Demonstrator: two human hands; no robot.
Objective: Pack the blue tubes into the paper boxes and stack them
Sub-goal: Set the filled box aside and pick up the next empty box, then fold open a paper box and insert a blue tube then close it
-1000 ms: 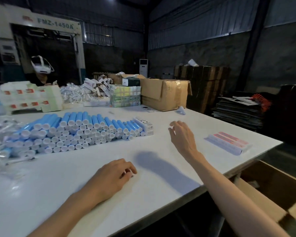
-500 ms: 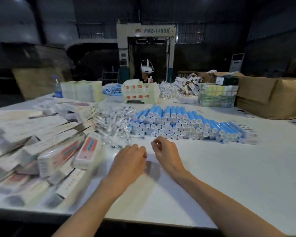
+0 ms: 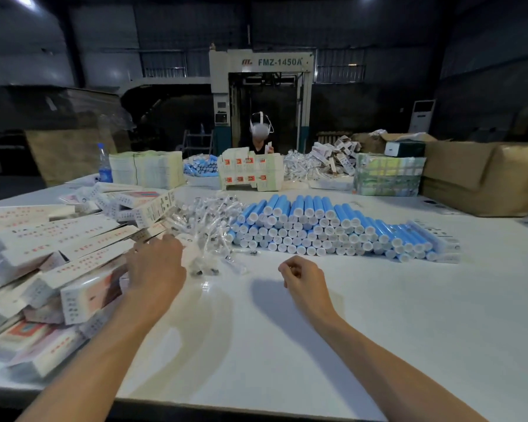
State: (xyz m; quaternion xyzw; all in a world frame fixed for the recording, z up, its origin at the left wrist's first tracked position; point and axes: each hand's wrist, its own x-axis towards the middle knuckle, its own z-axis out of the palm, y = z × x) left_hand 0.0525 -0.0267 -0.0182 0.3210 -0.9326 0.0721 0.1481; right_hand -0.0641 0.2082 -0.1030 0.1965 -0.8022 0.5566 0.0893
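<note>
Head view. The left grip [image 3: 157, 266], a bare hand, is palm down with the fingers relaxed and released, holding nothing. Its fingertips are at the near right edge of the heap of paper boxes [image 3: 58, 254]; whether they touch a box cannot be told. The heap covers the left side of the white desk [image 3: 378, 315], with boxes lying at mixed angles.

The right grip [image 3: 302, 278] is loosely clenched above bare desk, thumb against the forefinger, with nothing visible in it.

The blue tubes [image 3: 317, 229] lie stacked in rows at mid desk, white caps facing near. They are beyond both grips, nearer the right one and apart from it. One paper box [image 3: 436, 236] lies against the right end of the stack.

A pile of clear sachets [image 3: 208, 233] sits between the boxes and the tubes, just beyond the left grip.

On the far side are a water bottle [image 3: 104, 166], stacked flat cartons [image 3: 147, 169], a brown cardboard carton [image 3: 485, 178], a seated person [image 3: 258, 138], and a machine marked FMZ-1450A [image 3: 261, 62].
</note>
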